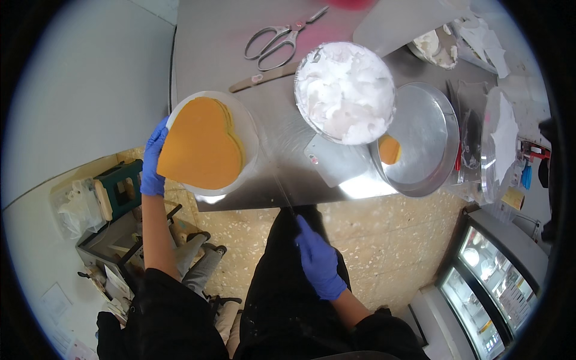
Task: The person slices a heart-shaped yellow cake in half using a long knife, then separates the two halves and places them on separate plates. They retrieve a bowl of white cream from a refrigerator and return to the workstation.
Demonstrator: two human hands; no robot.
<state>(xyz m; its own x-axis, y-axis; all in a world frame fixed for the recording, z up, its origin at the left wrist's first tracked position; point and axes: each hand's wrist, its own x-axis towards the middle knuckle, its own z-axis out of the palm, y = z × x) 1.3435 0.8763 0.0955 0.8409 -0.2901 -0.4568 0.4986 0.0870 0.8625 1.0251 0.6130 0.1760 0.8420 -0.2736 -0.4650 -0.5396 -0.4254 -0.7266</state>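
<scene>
A heart-shaped orange sponge cake [200,146] lies on a round white turntable or board [249,135] at the left of the steel table. My left hand [155,155], in a blue glove, touches the board's left rim beside the cake. In front of my body, just off the table's near edge, my blue-gloved right hand [318,261] grips a long thin blade [280,184] that points up over the table. A round bowl of white whipped cream [344,92] stands right of the cake.
A flat scraper [335,159] lies below the bowl, beside a round metal cake pan [418,139] with a small sponge piece [389,150]. Scissors [288,40] and a flat brown strip [263,77] lie at the back. A wall [99,90] borders the table's left side.
</scene>
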